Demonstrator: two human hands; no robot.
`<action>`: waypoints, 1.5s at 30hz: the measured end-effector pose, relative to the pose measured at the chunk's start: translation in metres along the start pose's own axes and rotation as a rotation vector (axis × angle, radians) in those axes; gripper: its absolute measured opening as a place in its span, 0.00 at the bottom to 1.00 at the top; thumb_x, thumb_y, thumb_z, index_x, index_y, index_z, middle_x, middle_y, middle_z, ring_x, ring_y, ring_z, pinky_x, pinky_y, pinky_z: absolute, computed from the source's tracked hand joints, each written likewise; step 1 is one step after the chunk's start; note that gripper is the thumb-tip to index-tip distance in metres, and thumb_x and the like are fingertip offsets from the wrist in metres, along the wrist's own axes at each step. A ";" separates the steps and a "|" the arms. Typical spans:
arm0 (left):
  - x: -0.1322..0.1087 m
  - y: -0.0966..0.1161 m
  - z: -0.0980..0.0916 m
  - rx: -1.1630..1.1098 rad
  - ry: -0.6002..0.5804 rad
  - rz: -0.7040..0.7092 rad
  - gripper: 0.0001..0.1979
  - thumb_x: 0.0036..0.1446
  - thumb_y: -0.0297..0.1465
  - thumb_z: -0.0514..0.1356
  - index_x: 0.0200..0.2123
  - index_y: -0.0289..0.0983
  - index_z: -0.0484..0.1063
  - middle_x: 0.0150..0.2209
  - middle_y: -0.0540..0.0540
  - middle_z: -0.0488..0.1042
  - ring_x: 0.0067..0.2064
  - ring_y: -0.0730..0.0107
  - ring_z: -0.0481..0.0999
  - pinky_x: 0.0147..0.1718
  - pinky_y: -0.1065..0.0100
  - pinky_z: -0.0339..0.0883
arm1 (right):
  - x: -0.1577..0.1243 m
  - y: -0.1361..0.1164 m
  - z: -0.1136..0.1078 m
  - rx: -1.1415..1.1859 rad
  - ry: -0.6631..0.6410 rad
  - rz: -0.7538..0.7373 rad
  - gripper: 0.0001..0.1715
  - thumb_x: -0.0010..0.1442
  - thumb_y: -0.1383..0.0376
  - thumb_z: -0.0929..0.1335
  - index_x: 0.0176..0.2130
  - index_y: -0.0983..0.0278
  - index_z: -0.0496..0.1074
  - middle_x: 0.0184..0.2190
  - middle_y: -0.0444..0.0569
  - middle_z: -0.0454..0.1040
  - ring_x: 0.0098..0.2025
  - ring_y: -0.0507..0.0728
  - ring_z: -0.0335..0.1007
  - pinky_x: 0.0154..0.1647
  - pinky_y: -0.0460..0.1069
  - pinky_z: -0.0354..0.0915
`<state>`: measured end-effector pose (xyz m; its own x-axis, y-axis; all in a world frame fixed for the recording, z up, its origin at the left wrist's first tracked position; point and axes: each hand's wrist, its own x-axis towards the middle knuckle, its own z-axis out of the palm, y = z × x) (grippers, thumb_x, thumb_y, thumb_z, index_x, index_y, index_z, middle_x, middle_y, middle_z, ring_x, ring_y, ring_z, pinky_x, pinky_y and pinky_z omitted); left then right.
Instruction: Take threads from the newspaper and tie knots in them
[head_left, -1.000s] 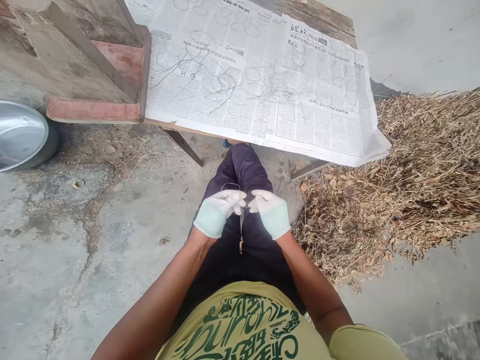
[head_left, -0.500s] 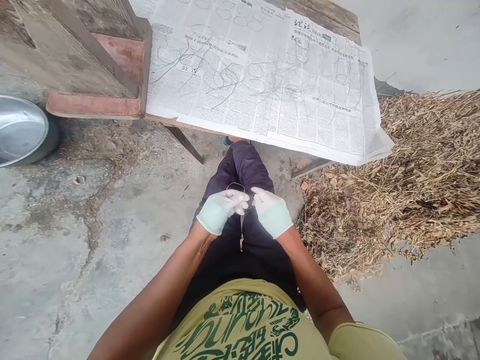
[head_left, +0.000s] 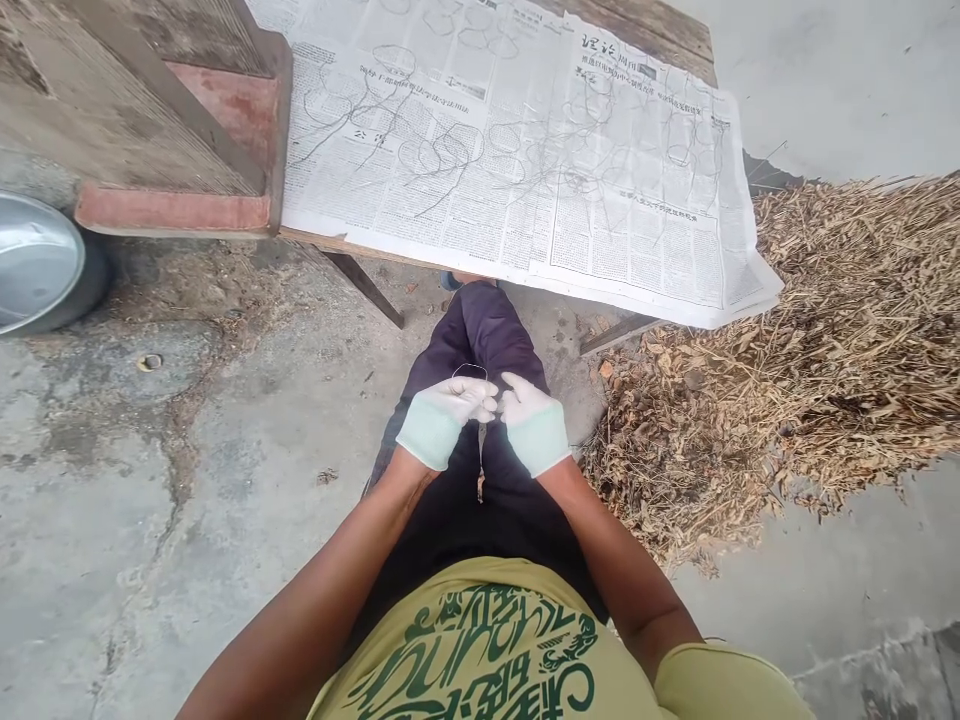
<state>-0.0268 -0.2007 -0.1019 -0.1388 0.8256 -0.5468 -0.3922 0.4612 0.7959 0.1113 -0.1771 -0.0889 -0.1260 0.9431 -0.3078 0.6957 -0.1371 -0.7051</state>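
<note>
We are pinching a thin strand (head_left: 481,455) over our lap.
Our left hand (head_left: 444,415) and right hand (head_left: 531,422) are meeting fingertip to fingertip, fingers closing narrowly on it, its tail hanging down.

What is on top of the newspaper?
Thin wiry loops and strands lie spread across the newspaper. It covers most of the table beneath; only its far edge and legs show.
</note>
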 end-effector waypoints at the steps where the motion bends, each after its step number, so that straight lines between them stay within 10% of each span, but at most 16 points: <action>1: 0.001 -0.001 0.001 0.035 -0.002 0.007 0.24 0.40 0.47 0.75 0.32 0.33 0.80 0.28 0.43 0.81 0.26 0.70 0.77 0.31 0.66 0.73 | 0.000 0.000 -0.001 -0.125 0.002 -0.061 0.23 0.68 0.68 0.63 0.58 0.62 0.77 0.41 0.52 0.82 0.43 0.58 0.79 0.51 0.51 0.71; 5: 0.004 -0.004 0.002 0.122 0.020 0.002 0.22 0.42 0.47 0.73 0.30 0.33 0.80 0.27 0.43 0.81 0.25 0.71 0.76 0.29 0.67 0.71 | -0.001 0.003 -0.004 -0.335 -0.025 -0.196 0.25 0.68 0.70 0.62 0.60 0.65 0.75 0.41 0.56 0.81 0.44 0.60 0.78 0.51 0.52 0.70; 18: 0.009 -0.006 -0.007 -0.159 -0.079 -0.054 0.24 0.46 0.45 0.75 0.39 0.32 0.80 0.30 0.45 0.80 0.31 0.68 0.79 0.36 0.65 0.75 | -0.004 0.012 0.000 0.750 -0.068 0.123 0.18 0.63 0.61 0.67 0.49 0.66 0.77 0.33 0.49 0.83 0.30 0.52 0.79 0.39 0.49 0.76; 26: 0.005 -0.004 -0.009 -0.067 -0.095 -0.022 0.19 0.49 0.43 0.74 0.37 0.33 0.82 0.29 0.45 0.80 0.29 0.71 0.76 0.34 0.67 0.73 | -0.003 0.020 0.010 0.627 -0.039 0.041 0.19 0.64 0.63 0.65 0.50 0.66 0.79 0.28 0.45 0.78 0.28 0.51 0.73 0.37 0.48 0.72; 35: 0.004 -0.009 -0.007 0.055 -0.217 -0.084 0.18 0.49 0.44 0.73 0.30 0.34 0.81 0.27 0.43 0.79 0.26 0.71 0.74 0.34 0.64 0.74 | -0.003 0.021 -0.006 -0.172 -0.087 -0.311 0.19 0.67 0.66 0.65 0.53 0.59 0.79 0.38 0.50 0.81 0.41 0.57 0.75 0.47 0.49 0.68; 45: -0.003 -0.001 -0.009 -0.049 -0.232 -0.048 0.31 0.49 0.45 0.73 0.52 0.33 0.79 0.46 0.37 0.82 0.38 0.64 0.81 0.46 0.58 0.76 | 0.000 0.026 -0.005 0.106 0.119 -0.114 0.21 0.69 0.64 0.62 0.54 0.60 0.79 0.32 0.45 0.80 0.35 0.54 0.76 0.46 0.47 0.70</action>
<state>-0.0338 -0.2064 -0.1037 0.0913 0.8583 -0.5050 -0.4380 0.4901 0.7537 0.1330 -0.1792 -0.1044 -0.1109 0.9826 -0.1491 0.6027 -0.0528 -0.7962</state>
